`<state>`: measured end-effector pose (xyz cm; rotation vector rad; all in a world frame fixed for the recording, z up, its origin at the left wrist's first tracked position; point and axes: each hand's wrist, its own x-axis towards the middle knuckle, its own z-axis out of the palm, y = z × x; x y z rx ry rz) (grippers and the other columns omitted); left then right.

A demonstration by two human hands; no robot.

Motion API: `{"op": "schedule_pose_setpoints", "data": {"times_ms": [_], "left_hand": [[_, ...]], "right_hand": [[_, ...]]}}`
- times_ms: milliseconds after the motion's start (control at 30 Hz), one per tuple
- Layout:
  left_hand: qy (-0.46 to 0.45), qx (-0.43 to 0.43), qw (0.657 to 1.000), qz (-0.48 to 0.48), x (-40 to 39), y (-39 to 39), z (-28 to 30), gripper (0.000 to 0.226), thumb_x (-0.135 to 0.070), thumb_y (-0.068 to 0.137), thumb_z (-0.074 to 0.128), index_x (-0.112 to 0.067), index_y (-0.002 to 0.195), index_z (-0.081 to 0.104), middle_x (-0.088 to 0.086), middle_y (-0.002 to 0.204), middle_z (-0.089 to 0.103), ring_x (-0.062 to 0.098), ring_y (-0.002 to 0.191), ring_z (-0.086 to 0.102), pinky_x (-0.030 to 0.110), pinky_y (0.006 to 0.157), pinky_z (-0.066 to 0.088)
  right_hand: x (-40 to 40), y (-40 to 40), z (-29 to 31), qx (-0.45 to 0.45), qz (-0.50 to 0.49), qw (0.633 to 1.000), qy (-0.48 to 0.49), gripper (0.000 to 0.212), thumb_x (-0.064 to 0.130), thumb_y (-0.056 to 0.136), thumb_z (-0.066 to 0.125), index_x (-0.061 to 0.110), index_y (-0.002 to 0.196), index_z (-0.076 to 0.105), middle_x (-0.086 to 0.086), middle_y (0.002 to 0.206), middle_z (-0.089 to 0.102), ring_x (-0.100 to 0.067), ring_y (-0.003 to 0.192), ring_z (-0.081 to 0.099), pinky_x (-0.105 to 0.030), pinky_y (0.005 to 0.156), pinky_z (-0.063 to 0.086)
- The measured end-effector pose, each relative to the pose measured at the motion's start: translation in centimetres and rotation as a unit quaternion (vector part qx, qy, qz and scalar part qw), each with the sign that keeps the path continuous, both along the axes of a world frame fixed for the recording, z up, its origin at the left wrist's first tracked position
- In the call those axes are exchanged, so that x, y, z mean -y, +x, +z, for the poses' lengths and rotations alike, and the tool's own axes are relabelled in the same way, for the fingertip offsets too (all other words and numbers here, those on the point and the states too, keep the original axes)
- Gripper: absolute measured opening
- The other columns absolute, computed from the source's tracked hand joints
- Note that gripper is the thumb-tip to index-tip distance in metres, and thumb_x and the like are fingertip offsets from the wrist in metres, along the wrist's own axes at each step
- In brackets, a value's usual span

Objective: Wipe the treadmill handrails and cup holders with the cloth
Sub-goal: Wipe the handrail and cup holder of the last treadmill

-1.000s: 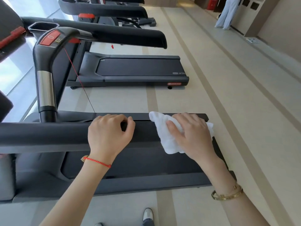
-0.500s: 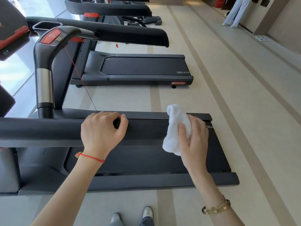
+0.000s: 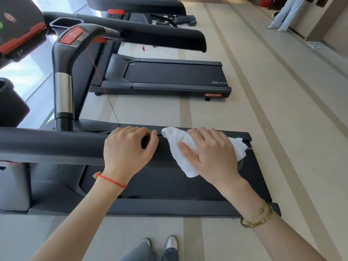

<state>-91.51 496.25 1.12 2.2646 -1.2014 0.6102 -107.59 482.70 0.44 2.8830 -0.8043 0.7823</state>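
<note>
A black padded handrail (image 3: 52, 144) runs across the view from the left edge to about the middle. My left hand (image 3: 128, 151) grips it near its free end, fingers curled over the top. Just to the right, my right hand (image 3: 212, 153) holds a white cloth (image 3: 180, 147) wrapped over the end of the rail, thumb and fingers curled round it. The far handrail (image 3: 160, 35) of the same treadmill stretches across the upper part of the view. A cup holder (image 3: 66, 23) opens at the upper left beside the console.
The treadmill's centre post (image 3: 64, 87) with a chrome band and red stop button rises at the left, a red safety cord hanging from it. A second treadmill deck (image 3: 169, 74) lies beyond. A person's legs (image 3: 284, 14) stand at the far right by a wall.
My right hand, which had lifted the cloth upright off the rail's end half a second ago, has laid it back over the end. My left hand keeps its grip.
</note>
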Motion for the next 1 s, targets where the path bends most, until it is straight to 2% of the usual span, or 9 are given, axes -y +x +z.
{"op": "schedule_pose_setpoints", "data": {"times_ms": [67,133,267,367,600,867,1000], "left_hand": [[-0.01,-0.009,1.0,-0.014,-0.6,0.4,-0.1,0.04,-0.03,0.095,0.049,-0.016,0.059,0.059,-0.004,0.05,0.052,0.02,0.051,0.046,0.032,0.058,0.038],[-0.011,-0.019,1.0,-0.018,-1.4,0.9,0.0,0.037,-0.024,0.097,0.048,-0.013,0.064,0.062,-0.002,0.058,0.06,0.023,0.061,0.056,0.036,0.071,0.044],[-0.023,-0.025,0.999,0.029,-4.0,2.5,0.0,0.024,-0.021,0.095,0.052,-0.013,0.094,0.074,-0.001,0.085,0.073,0.023,0.092,0.064,0.036,0.092,0.039],[-0.039,-0.037,0.997,0.053,-5.9,3.7,-0.1,0.024,-0.026,0.096,0.053,-0.013,0.099,0.074,-0.001,0.091,0.074,0.022,0.099,0.063,0.034,0.099,0.036],[-0.055,-0.008,0.996,0.069,-9.2,6.4,-0.1,0.022,-0.021,0.097,0.053,-0.015,0.098,0.074,-0.003,0.097,0.073,0.018,0.102,0.061,0.031,0.103,0.029],[-0.062,-0.006,0.995,0.084,-15.2,12.7,0.9,0.018,-0.021,0.096,0.056,-0.015,0.1,0.073,-0.002,0.101,0.072,0.02,0.104,0.062,0.037,0.103,0.033],[-0.07,-0.007,0.994,0.086,-18.9,17.1,1.6,0.015,-0.016,0.095,0.059,-0.015,0.099,0.074,-0.002,0.101,0.072,0.021,0.105,0.062,0.037,0.103,0.035]], "right_hand": [[-0.8,1.2,0.1,0.004,0.021,1.0,-0.013,0.066,0.065,0.097,0.022,0.016,0.1,0.066,0.001,0.082,0.062,-0.024,0.075,0.055,-0.037,0.074,0.045],[-1.9,2.7,0.0,0.015,0.036,0.999,-0.031,0.067,0.068,0.096,0.025,0.016,0.101,0.067,0.0,0.082,0.063,-0.023,0.074,0.055,-0.036,0.073,0.047],[-4.3,5.4,0.0,0.029,0.047,0.997,-0.061,0.064,0.068,0.096,0.031,0.015,0.102,0.067,-0.002,0.082,0.062,-0.023,0.071,0.055,-0.036,0.071,0.048],[-5.6,6.9,-0.2,0.022,0.055,0.995,-0.08,0.064,0.068,0.096,0.031,0.015,0.107,0.065,-0.002,0.087,0.063,-0.023,0.076,0.057,-0.036,0.074,0.05],[-9.0,10.7,-0.4,0.042,0.072,0.987,-0.137,0.064,0.066,0.097,0.032,0.013,0.111,0.065,-0.004,0.096,0.065,-0.024,0.083,0.061,-0.036,0.081,0.053],[-14.6,17.2,0.1,0.053,0.088,0.986,-0.135,0.064,0.065,0.098,0.029,0.014,0.115,0.063,-0.004,0.1,0.065,-0.024,0.089,0.061,-0.036,0.084,0.052],[-18.3,21.6,0.3,0.066,0.083,0.984,-0.14,0.063,0.065,0.098,0.032,0.014,0.113,0.065,-0.004,0.097,0.065,-0.024,0.086,0.062,-0.036,0.081,0.053]]}}
